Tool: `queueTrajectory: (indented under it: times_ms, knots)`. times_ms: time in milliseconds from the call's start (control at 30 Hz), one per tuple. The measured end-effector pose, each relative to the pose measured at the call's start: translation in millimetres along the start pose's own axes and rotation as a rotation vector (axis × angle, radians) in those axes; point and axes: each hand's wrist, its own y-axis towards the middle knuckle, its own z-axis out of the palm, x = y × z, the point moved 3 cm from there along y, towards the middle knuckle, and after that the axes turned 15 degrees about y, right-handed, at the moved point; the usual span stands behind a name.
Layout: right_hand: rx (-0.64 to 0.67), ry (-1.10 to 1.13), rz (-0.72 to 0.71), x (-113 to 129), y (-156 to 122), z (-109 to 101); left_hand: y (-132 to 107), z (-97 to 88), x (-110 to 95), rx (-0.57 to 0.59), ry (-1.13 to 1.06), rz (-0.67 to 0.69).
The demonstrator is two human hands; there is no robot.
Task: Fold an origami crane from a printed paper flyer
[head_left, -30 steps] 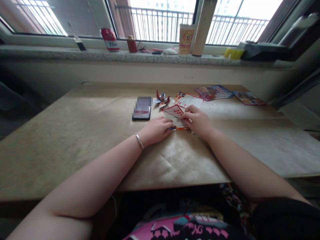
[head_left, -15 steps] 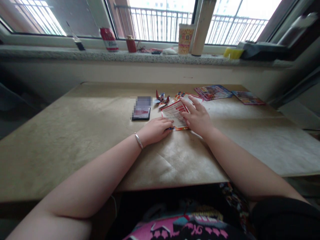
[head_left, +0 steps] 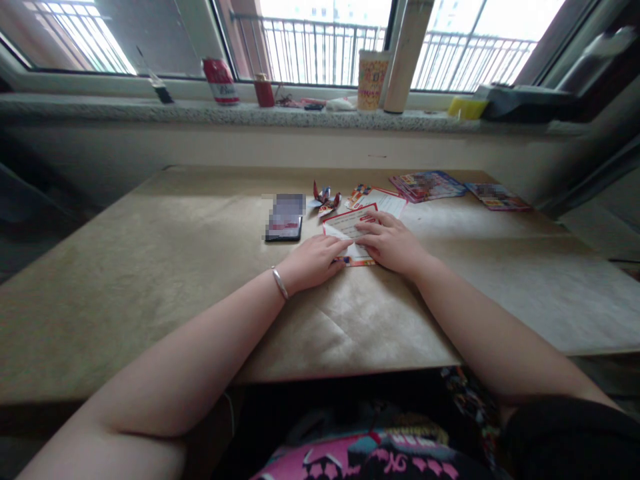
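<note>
A folded red-and-white printed paper point(head_left: 349, 229) lies on the brown paper-covered table point(head_left: 200, 253). My left hand point(head_left: 314, 261) rests on its near left corner with fingers curled, pinning it down. My right hand point(head_left: 393, 241) lies flat across the paper's right side, fingers stretched left along the fold. A small folded paper figure point(head_left: 325, 198) sits just beyond, and a dark phone point(head_left: 285, 219) lies to the left of the paper.
Colourful leaflets point(head_left: 426, 185) and another point(head_left: 497, 197) lie at the table's far right. The windowsill holds a red can point(head_left: 221, 81), a patterned cup point(head_left: 372, 79), a tall cylinder point(head_left: 406, 53) and a yellow object point(head_left: 467, 107).
My right hand went from pinching the paper's flap, to reaching out with spread fingers, to lying flat on the fold. The flap now lies flatter. My left hand stayed in place.
</note>
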Motion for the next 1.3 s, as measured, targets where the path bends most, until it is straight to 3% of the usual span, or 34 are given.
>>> queueTrajectory:
  times_ms: [167,367,567,733,900,1300]
  knots:
    - [0.025,0.067,0.014,1,1,3,1,0.7,0,0.016,0.086,0.015]
    - [0.056,0.178,-0.005,3,1,3,0,0.1,0,0.009,0.115,-0.060]
    - [0.059,0.255,-0.073,10,2,1,-2,6.1,3,0.051,0.086,-0.112]
    - [0.077,0.335,-0.027,9,0,3,-2,8.6,6,0.110,0.036,-0.141]
    - [0.131,0.390,-0.009,6,-2,4,-2,7.3,9,0.229,0.001,-0.126]
    - [0.146,0.494,-0.012,6,-1,-5,-5,14.6,17,0.285,0.020,-0.070]
